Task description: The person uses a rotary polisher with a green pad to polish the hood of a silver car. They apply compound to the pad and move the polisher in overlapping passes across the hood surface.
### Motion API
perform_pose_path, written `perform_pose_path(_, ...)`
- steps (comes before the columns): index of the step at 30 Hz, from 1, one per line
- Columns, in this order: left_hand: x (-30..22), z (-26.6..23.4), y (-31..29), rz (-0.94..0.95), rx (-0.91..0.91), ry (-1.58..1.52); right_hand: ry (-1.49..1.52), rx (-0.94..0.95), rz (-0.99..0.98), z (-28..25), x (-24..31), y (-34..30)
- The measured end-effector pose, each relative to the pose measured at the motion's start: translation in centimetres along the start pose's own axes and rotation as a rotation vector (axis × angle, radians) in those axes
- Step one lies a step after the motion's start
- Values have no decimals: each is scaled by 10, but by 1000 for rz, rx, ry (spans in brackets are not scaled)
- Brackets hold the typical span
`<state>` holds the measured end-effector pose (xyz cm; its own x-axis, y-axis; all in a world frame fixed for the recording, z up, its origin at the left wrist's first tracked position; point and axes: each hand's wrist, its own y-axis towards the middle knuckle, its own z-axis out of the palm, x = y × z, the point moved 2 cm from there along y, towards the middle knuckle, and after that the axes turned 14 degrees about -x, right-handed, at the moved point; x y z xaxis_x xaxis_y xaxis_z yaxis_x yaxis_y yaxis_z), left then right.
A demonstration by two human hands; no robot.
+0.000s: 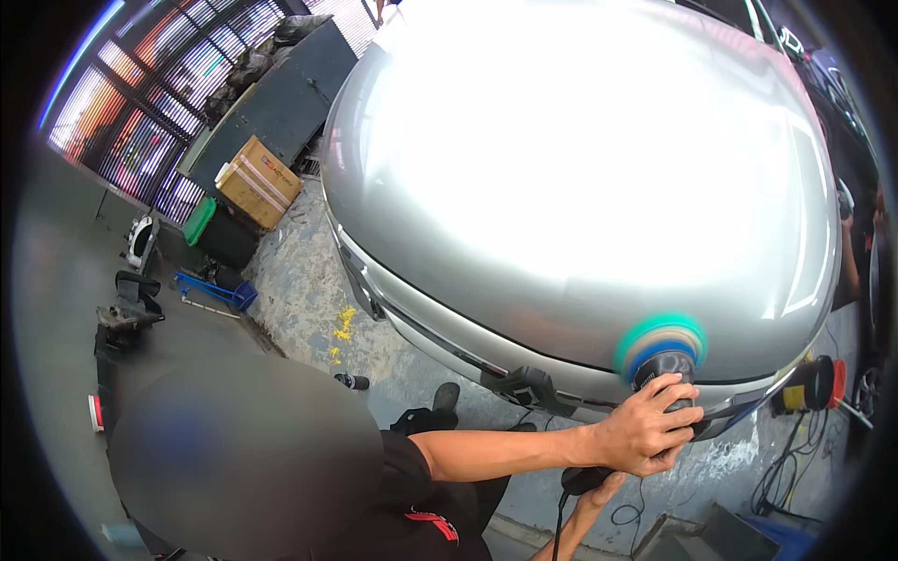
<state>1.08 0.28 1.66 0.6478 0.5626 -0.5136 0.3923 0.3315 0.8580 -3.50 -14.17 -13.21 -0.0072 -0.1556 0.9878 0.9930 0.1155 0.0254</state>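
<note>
Left hand fingers wrapped the smooth black polisher at 4 o'clock, round green-and-blue pad against the glossy, domed silver hood. Right hand sat at 5 o'clock; fingers mostly hidden, couldn't tell.

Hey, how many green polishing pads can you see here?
1. The green pad is on the polisher, at the silver hood, near its front edge. Others could be hidden in the dark, blurred areas.
</note>
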Motion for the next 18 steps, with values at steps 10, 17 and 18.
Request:
perform_pose_path(10, 2, -135, -12, -12, 206, 157, -21, -22, 29, 106, -1, -114)
perform_pose_path(17, 7, -193, -4, -25, 182, 316, -133, 24, 52, 144, 18, -98)
perform_pose_path(18, 9, -193, -5, -33, 171, 323, -157, 56, 84, 142, 17, -94)
